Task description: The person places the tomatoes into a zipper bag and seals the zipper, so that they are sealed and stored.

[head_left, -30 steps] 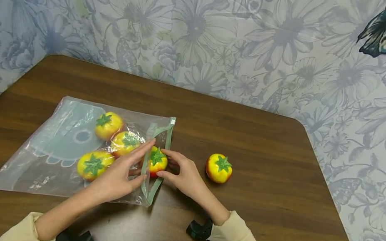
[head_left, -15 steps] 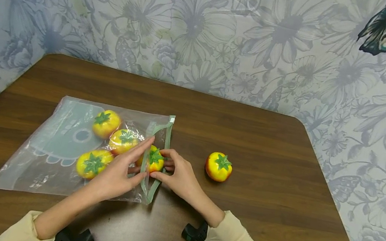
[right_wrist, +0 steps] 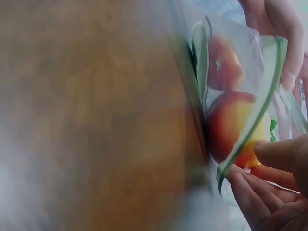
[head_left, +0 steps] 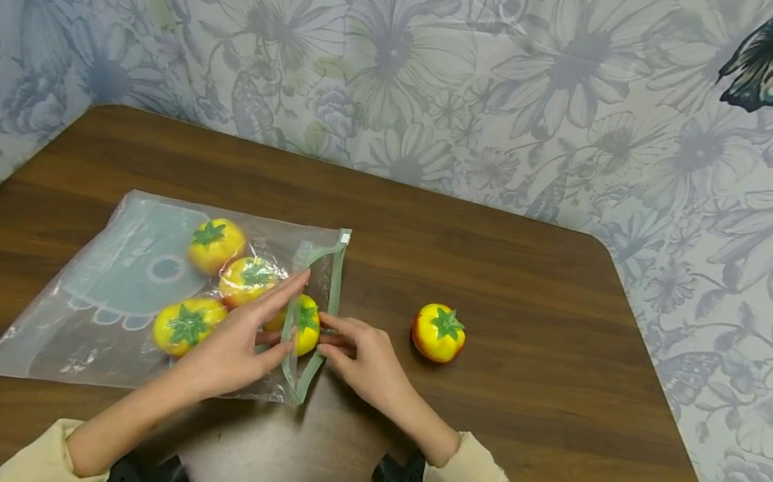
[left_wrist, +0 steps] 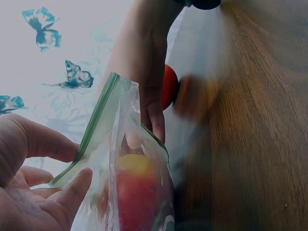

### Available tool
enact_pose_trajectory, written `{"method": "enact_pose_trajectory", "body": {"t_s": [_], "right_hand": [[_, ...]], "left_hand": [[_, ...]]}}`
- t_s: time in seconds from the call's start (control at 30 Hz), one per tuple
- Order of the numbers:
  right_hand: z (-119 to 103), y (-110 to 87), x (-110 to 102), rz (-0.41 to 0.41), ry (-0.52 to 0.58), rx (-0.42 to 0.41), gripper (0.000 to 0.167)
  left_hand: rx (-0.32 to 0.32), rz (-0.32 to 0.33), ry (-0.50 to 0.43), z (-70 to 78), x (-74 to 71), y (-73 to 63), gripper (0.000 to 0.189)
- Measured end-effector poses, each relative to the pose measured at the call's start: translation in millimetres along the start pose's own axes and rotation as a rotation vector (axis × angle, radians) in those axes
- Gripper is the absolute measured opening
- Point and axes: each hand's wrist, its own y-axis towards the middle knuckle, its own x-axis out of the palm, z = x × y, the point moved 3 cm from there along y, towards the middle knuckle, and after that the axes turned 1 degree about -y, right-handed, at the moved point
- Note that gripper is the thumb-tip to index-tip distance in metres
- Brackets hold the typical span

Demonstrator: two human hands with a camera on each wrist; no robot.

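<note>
A clear zip bag [head_left: 59, 345] with a green-edged mouth lies on its side, several yellow-red fruits with green star-shaped tops inside. My left hand [head_left: 234, 353] pinches the upper lip of the mouth; its thumb and forefinger sit at the green zip strip [left_wrist: 91, 127]. In the mouth is one yellow-red fruit [head_left: 307, 328], its leafy top turned toward my right hand [head_left: 369, 363]. The fingertips of that hand touch the fruit's outer side without wrapping it, and in the right wrist view the thumb [right_wrist: 276, 153] overlaps its yellow part.
Another yellow-red fruit [head_left: 438, 333] stands on the brown wooden table [head_left: 537, 298], right of my right hand. A patterned wall covering [head_left: 414, 68] rises behind the table's far edge. Black wrist cameras [head_left: 399, 472] sit below the forearms.
The fruit at the mouth has shifted slightly left into the bag and turned. My right fingers have slid from around it to its outer side. My left hand stays nearly still.
</note>
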Motion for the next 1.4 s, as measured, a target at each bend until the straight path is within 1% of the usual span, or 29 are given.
{"method": "enact_pose_trajectory", "body": {"t_s": [0.2,0.33,0.4,0.5,0.73,0.83,0.97,1.1,1.23,1.4], "right_hand": [[-5.4,0.0,7.0,0.008,0.023,-0.051,0.033],[-6.3,0.3,8.6,-0.004,0.051,-0.072,0.03],[-5.8,0.2,9.3,-0.023,0.074,-0.07,0.031],[-5.6,0.6,10.3,-0.062,0.08,-0.052,0.031],[-5.9,0.3,12.8,-0.156,0.03,-0.027,0.031],[-6.0,-1.0,13.8,-0.202,0.03,-0.022,0.032],[-4.4,-2.3,13.0,-0.235,0.067,-0.022,0.033],[-3.4,-4.2,6.5,-0.221,0.135,-0.017,0.034],[-1.9,-8.8,-8.2,-0.163,0.207,-0.013,0.033],[-0.2,-20.1,-34.5,-0.064,0.205,0.017,0.032]], "left_hand": [[0.006,0.006,0.008,-1.5,0.7,0.3,0.083],[0.001,0.0,-0.005,-2.5,1.0,0.1,0.083],[-0.002,-0.003,-0.008,-3.2,1.2,0.0,0.083],[-0.003,-0.004,-0.01,-3.8,1.5,-0.2,0.083],[-0.008,-0.006,0.005,-4.6,2.1,-0.1,0.082],[-0.004,-0.011,0.007,-5.8,2.5,0.2,0.081],[-0.001,-0.016,0.002,-6.8,2.7,0.2,0.08],[-0.01,-0.014,0.001,-6.6,2.4,-0.6,0.081],[-0.015,-0.013,-0.002,-6.2,2.4,-1.0,0.081],[-0.017,-0.009,0.003,-7.3,3.4,0.0,0.082]]}}
